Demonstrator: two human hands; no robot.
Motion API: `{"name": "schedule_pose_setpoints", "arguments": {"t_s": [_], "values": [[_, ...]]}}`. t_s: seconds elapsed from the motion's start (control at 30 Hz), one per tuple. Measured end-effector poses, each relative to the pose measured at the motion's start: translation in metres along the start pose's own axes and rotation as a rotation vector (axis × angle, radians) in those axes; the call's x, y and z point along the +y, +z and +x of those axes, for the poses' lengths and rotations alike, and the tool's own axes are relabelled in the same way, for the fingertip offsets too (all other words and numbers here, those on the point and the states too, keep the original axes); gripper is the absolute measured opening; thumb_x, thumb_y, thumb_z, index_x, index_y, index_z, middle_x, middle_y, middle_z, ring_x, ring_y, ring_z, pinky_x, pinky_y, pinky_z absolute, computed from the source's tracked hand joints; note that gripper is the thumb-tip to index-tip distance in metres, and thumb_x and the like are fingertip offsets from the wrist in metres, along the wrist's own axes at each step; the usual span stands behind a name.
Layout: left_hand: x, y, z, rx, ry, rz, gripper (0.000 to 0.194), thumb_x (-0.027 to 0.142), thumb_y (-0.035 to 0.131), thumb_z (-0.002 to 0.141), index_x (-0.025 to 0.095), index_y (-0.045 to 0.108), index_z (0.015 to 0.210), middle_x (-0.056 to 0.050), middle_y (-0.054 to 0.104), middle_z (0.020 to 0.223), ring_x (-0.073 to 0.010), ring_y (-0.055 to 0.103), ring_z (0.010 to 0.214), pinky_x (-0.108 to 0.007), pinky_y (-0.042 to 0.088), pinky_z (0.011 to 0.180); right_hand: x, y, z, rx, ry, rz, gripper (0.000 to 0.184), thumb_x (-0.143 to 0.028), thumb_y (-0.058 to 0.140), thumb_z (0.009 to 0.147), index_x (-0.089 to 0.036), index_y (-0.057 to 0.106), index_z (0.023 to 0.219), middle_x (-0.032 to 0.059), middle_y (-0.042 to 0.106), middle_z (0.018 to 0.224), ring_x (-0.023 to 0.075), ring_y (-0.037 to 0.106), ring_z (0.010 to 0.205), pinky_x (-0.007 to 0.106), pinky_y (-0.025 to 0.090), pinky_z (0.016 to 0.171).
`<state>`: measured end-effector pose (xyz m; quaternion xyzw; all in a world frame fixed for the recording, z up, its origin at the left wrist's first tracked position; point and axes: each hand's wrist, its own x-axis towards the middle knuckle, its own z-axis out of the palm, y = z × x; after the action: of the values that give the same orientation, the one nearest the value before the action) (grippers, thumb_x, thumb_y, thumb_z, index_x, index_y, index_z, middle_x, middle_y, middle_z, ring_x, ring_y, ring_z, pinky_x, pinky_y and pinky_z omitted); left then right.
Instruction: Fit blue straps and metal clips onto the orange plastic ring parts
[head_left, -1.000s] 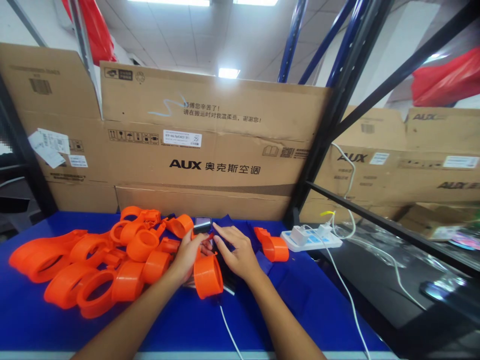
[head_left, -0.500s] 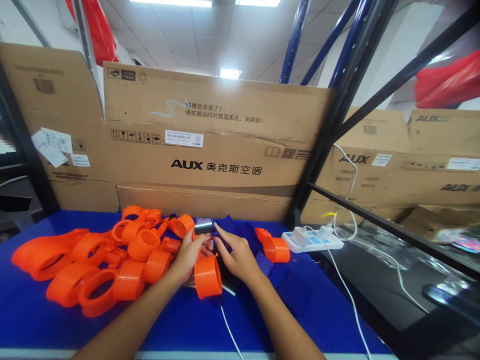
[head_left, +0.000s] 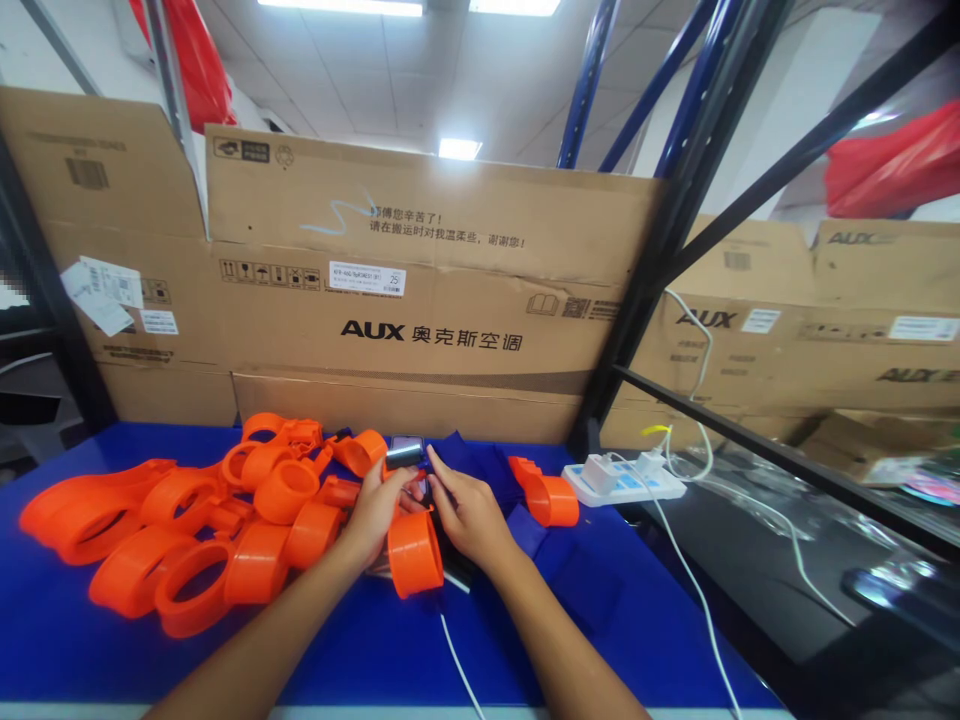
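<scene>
Between my hands is an orange tape dispenser, its wide ring hanging down toward me. My left hand is closed around its upper part from the left. At its far end a shiny dark cylindrical piece sticks up by my left fingertips. My right hand is closed on the dispenser from the right, thumb and forefinger together near a small dark blue bit at the tip. My palms and fingers hide the middle of the dispenser. Left of my hands lies a heap of similar orange dispensers.
Another orange piece lies right of my hands, beside dark blue cloth-like pieces. A white power strip with plugs and cables sits at the table's right edge. A white cable runs toward me. Cardboard stands behind the blue table.
The shiny dark cylindrical piece at the dispenser's end has tilted and shifted slightly in my fingers. Both hands stay in nearly the same place.
</scene>
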<state>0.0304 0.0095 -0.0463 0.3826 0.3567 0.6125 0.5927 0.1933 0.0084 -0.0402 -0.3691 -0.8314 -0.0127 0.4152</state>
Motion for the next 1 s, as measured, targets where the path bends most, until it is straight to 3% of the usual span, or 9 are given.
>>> {"name": "schedule_pose_setpoints", "arguments": {"t_s": [0.3, 0.43, 0.6, 1.0], "values": [[-0.002, 0.0, 0.001, -0.04, 0.001, -0.034, 0.036, 0.038, 0.079, 0.072, 0.018, 0.059, 0.094, 0.003, 0.065, 0.066, -0.0116, 0.062, 0.049, -0.023, 0.051, 0.054, 0.005, 0.005, -0.003, -0.012, 0.008, 0.019, 0.049, -0.026, 0.041, 0.104, -0.017, 0.046, 0.152, 0.0088, 0.074, 0.088, 0.0182, 0.067, 0.072, 0.028, 0.054, 0.07], [0.003, -0.002, 0.002, -0.053, 0.03, 0.055, 0.036, 0.04, 0.078, 0.074, 0.018, 0.06, 0.096, 0.002, 0.065, 0.068, -0.0128, 0.063, 0.05, -0.022, 0.051, 0.052, 0.002, 0.005, -0.003, -0.001, 0.029, 0.035, 0.049, -0.027, 0.041, 0.104, -0.017, 0.046, 0.151, 0.0081, 0.074, 0.087, 0.018, 0.067, 0.071, 0.028, 0.053, 0.069], [0.014, -0.005, 0.003, -0.073, 0.085, 0.214, 0.033, 0.04, 0.077, 0.075, 0.017, 0.062, 0.094, 0.001, 0.064, 0.063, -0.0135, 0.063, 0.048, -0.021, 0.049, 0.047, -0.002, 0.005, -0.003, -0.032, 0.03, -0.052, 0.052, -0.028, 0.04, 0.104, -0.016, 0.042, 0.154, 0.007, 0.072, 0.08, 0.0183, 0.065, 0.066, 0.027, 0.049, 0.061], [0.027, 0.001, -0.004, -0.091, 0.144, 0.247, 0.029, 0.034, 0.078, 0.075, 0.017, 0.063, 0.093, 0.002, 0.062, 0.061, -0.0133, 0.062, 0.048, -0.019, 0.046, 0.043, -0.007, 0.008, -0.005, -0.025, 0.01, -0.301, 0.056, -0.026, 0.033, 0.104, -0.009, 0.033, 0.157, 0.0064, 0.071, 0.066, 0.021, 0.063, 0.056, 0.029, 0.045, 0.058]]}}
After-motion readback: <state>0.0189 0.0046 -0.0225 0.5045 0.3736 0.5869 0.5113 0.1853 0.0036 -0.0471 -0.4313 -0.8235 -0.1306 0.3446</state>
